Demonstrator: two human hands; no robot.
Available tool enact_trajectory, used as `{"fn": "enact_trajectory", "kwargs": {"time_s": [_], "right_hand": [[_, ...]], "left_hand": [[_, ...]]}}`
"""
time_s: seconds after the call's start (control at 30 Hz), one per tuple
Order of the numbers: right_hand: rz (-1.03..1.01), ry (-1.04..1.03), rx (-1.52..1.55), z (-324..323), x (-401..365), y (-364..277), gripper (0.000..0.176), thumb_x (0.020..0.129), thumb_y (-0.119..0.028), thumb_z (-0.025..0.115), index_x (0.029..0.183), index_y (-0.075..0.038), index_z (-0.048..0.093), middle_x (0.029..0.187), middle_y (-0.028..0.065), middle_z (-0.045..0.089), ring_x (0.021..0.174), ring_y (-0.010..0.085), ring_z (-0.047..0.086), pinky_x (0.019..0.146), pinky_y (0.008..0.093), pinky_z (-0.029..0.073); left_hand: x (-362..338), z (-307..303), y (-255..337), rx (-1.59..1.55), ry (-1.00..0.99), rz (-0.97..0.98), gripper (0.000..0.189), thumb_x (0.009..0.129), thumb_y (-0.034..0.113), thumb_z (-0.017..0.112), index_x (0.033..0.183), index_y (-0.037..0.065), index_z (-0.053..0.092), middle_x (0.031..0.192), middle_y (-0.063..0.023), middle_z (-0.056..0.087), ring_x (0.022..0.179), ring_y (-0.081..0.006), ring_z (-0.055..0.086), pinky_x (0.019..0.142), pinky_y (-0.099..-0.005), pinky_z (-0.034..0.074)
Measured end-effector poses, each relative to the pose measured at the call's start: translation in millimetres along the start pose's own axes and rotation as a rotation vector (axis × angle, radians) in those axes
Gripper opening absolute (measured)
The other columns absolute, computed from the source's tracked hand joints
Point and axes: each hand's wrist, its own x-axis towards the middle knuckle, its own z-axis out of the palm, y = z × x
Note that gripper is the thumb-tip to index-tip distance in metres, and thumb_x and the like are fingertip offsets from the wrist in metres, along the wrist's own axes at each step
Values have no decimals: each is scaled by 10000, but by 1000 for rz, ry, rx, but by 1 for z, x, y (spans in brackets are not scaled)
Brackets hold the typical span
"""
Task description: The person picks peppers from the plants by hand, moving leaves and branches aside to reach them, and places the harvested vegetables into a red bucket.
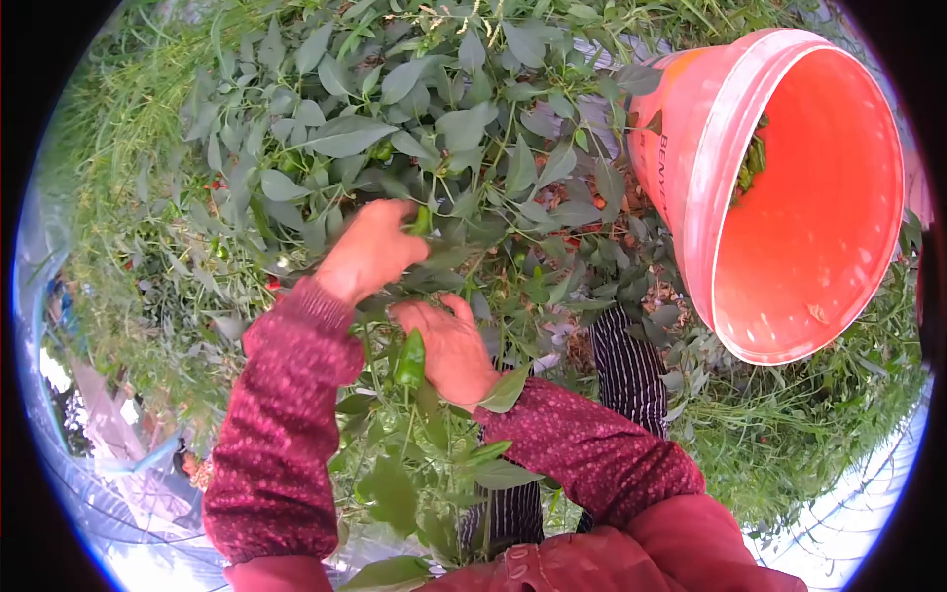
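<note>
My left hand (pixel 367 255) reaches into the leaves of a pepper plant (pixel 345 138). Its thumb and fingers are pinched round a green pepper (pixel 422 220). Just below and to the right, my right hand (pixel 449 343) is in the foliage, its fingers bent and partly hidden, so its grip does not show. A larger green pepper (pixel 409 358) hangs beside the back of that hand, among leaves nearer to me. Both arms wear dark red patterned sleeves.
A pink-red bucket (pixel 730 168) lies tilted at the upper right, its mouth facing me, with several green peppers (pixel 753 166) inside. My striped trouser legs (pixel 629 375) show between the plants. Grass (pixel 750 434) grows at the right, and plastic sheeting (pixel 109 493) is at the lower left.
</note>
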Motion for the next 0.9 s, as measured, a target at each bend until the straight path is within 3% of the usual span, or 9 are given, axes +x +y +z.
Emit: {"fn": "enact_trajectory", "kwargs": {"time_s": [0.07, 0.23, 0.33, 0.53, 0.6, 0.63, 0.73, 0.8, 0.9], "right_hand": [[0, 42, 30, -4, 1, 2, 448, 728, -17, 541, 1162, -56, 436, 1011, 97, 581, 980, 223, 582, 965, 424, 307], [160, 63, 289, -7, 5, -1, 477, 762, -90, 547, 1219, -69, 414, 1036, 68, 602, 1009, 227, 580, 941, 403, 312], [102, 25, 204, -5, 5, 1, 518, 773, -217, 543, 1273, -146, 430, 1175, 28, 572, 1061, 204, 551, 933, 394, 301], [38, -123, 270, -11, -9, 4, 389, 704, -261, 600, 1068, -147, 524, 933, 36, 544, 994, 203, 537, 921, 414, 302], [218, 58, 1160, 41, -25, 19, 400, 733, -252, 568, 1107, -121, 515, 961, 59, 524, 993, 230, 529, 935, 419, 299], [81, -15, 478, 35, -26, 14, 427, 747, -253, 549, 1143, -101, 503, 1031, 75, 522, 1037, 243, 516, 970, 431, 283], [-142, 28, -423, 27, -30, 9, 507, 790, -239, 487, 1255, -43, 440, 1250, 115, 479, 1171, 261, 462, 1053, 454, 257], [-65, -227, -253, 40, -38, 13, 522, 794, -193, 472, 1290, -44, 406, 1356, 108, 414, 1222, 242, 431, 1048, 441, 304], [2, -324, 144, 49, -47, 20, 421, 849, -151, 465, 1252, -31, 436, 1293, 96, 459, 1192, 231, 451, 1001, 414, 369]], "left_hand": [[-18, -1, -13, 92, 151, 237, 302, 732, 71, 588, 1014, -38, 585, 755, -52, 592, 734, -106, 549, 667, -267, 467], [-82, 30, -46, -170, 88, 265, 237, 752, -44, 638, 978, -1, 583, 921, -47, 593, 862, -116, 561, 766, -280, 481], [-98, 42, -46, -16, 226, 290, 270, 727, -16, 656, 986, -2, 581, 915, -123, 606, 832, -227, 614, 752, -305, 492], [-112, 45, -36, -245, 171, 253, 253, 727, 1, 689, 952, 29, 575, 796, -84, 570, 717, -157, 565, 640, -286, 473], [-101, 23, -6, -136, 183, 244, 152, 768, 37, 647, 895, 20, 566, 777, -62, 577, 706, -157, 574, 646, -283, 484], [-91, 17, 6, -13, 173, 241, 86, 805, 67, 607, 842, 9, 556, 773, -42, 588, 704, -157, 585, 660, -279, 497], [-56, 44, 29, 302, -11, 392, 109, 789, 72, 599, 872, 5, 573, 776, -118, 609, 704, -258, 616, 651, -342, 511], [-20, 91, 2, 389, 74, 690, 130, 745, 64, 595, 862, 8, 587, 801, -182, 616, 702, -358, 608, 624, -425, 496], [20, 142, 3, 682, 6, 512, 142, 741, 53, 546, 864, 17, 608, 848, -188, 631, 737, -348, 626, 648, -418, 505]]}}
